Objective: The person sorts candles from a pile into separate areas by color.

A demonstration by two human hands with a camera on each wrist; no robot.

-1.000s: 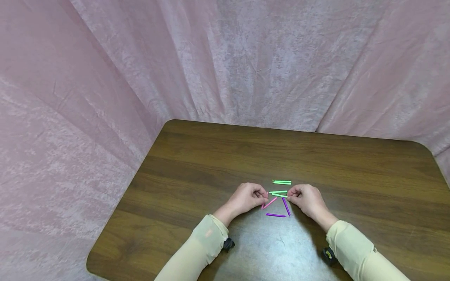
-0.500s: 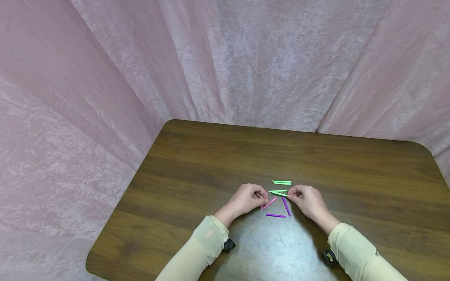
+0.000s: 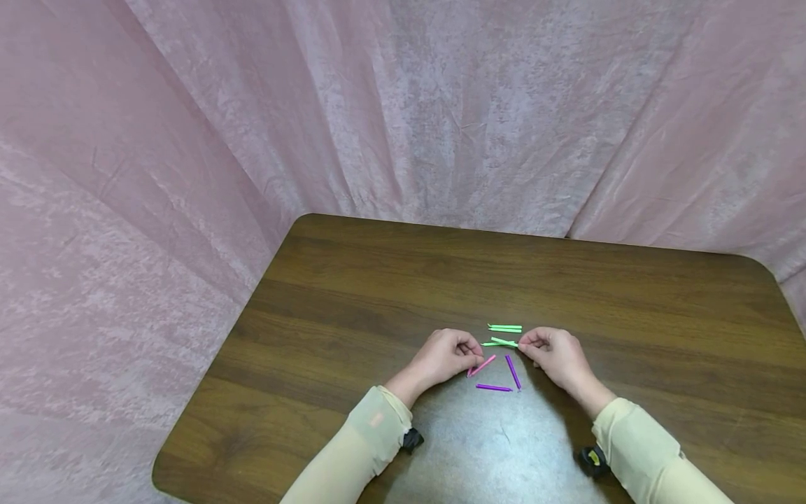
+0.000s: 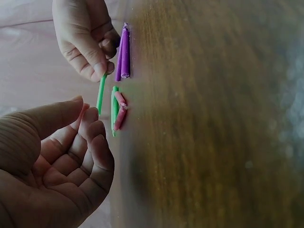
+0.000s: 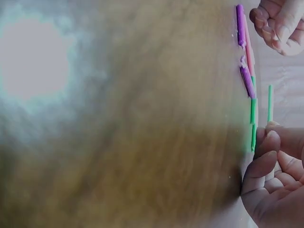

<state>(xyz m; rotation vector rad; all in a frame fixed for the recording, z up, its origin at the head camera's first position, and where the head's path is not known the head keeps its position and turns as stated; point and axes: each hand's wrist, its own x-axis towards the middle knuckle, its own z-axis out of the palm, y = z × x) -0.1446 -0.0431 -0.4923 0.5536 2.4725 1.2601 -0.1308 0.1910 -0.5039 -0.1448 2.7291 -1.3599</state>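
Observation:
My right hand [image 3: 557, 357] pinches the end of a thin green candle [image 4: 101, 94] between thumb and fingertips. In the head view, that candle crosses over another green candle [image 3: 488, 344]; the right wrist view shows it raised off the table. My left hand [image 3: 446, 355] is curled near the table, its thumb and forefinger tips close together with nothing visible between them. Just beside its fingertips lies a pink candle [image 3: 484, 365], meeting a second pink piece [image 3: 469, 372] at an angle. Two purple candles lie nearby, one slanted [image 3: 513, 372], one sideways [image 3: 494, 387].
Beyond the hands, two green candles [image 3: 505, 328] lie side by side on the brown wooden table [image 3: 378, 280]. Pink curtains [image 3: 441, 126] hang behind and left of the table. Each wrist carries a dark device, left [image 3: 412, 441] and right [image 3: 592, 461].
The green candle in my right hand has moved slightly up and right, from below the other green candle to across it. My left hand has barely shifted.

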